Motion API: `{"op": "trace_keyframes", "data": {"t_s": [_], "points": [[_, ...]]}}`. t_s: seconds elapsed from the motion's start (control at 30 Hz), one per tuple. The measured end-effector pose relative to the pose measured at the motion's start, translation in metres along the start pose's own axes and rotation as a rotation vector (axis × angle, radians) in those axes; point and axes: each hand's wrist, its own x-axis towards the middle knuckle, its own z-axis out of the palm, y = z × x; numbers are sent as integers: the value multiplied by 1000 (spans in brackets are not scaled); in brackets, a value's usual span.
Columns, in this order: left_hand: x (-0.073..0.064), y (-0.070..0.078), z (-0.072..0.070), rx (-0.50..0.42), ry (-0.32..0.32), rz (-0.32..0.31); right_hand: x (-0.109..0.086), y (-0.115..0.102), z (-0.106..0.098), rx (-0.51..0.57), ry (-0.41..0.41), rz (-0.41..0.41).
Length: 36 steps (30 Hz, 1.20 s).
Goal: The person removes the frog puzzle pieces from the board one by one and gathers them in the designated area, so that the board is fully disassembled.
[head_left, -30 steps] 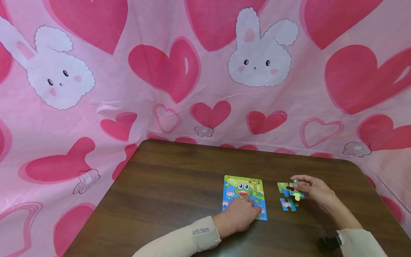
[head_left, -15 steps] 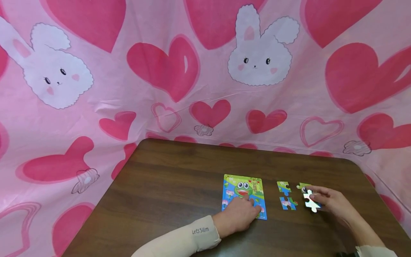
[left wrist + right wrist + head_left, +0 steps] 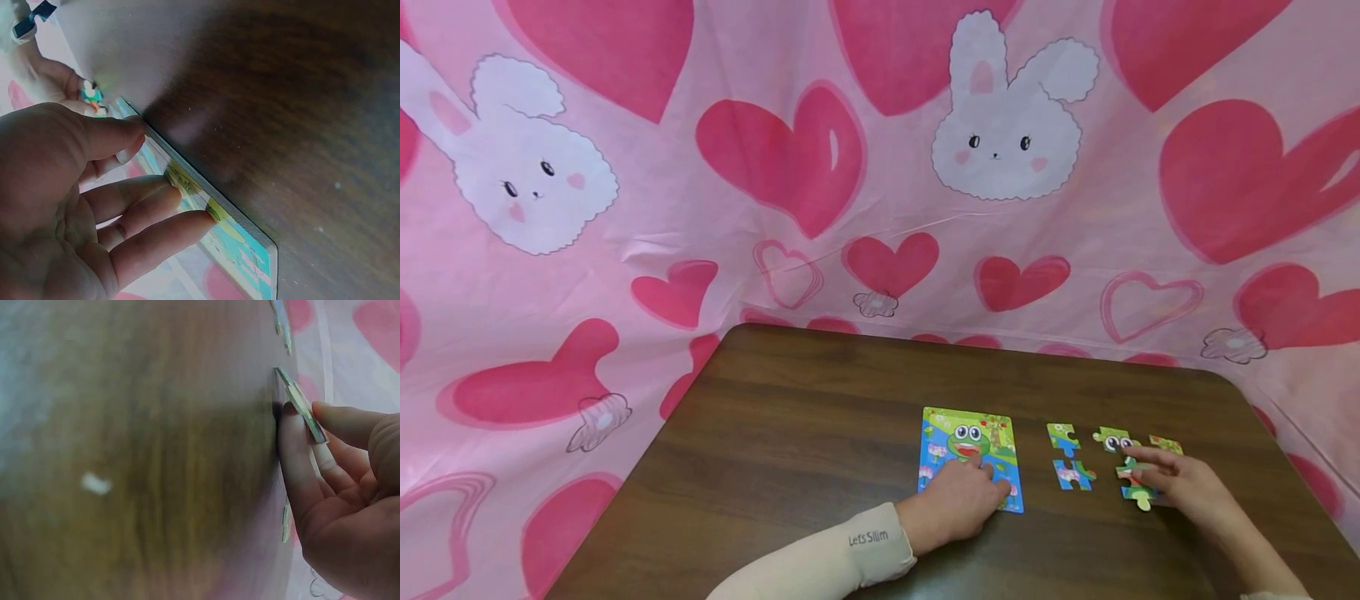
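Note:
My left hand [image 3: 958, 500] rests on a frog picture board [image 3: 970, 433], covering its lower middle. In the left wrist view, the fingertips touch the printed face while the thumb lies at the near edge. To the right, my right hand [image 3: 1198, 492] pinches a jigsaw piece [image 3: 1140, 493] with green, red and blue print. The right wrist view shows this piece [image 3: 302, 406] tilted between thumb and finger, its lower end close to the tabletop. Just beyond it lies the jigsaw piece with frog eyes [image 3: 1116, 439].
Between the board and my right hand are a green-and-blue jigsaw piece [image 3: 1063, 437] and a flower-printed one [image 3: 1072, 475]. Another piece [image 3: 1167, 445] lies behind the right hand, partly hidden. The brown table [image 3: 805, 417] ends at a pink heart-patterned cloth [image 3: 895, 217].
My right hand has moved right with the held jigsaw piece, away from the two left pieces, and down below the frog-eyes piece, which is now uncovered. My left hand stays put.

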Motion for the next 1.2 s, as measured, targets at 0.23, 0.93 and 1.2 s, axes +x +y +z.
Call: {"op": "trace_keyframes", "data": {"t_s": [0.23, 0.93, 1.2], "points": [[1, 0, 1, 3, 8, 1, -4, -6, 0, -162, 63, -22], [1, -4, 1, -10, -12, 4, -18, -9, 2, -194, 142, -56], [0, -2, 2, -15, -14, 4, -21, -10, 1, -277, 191, -96]]}}
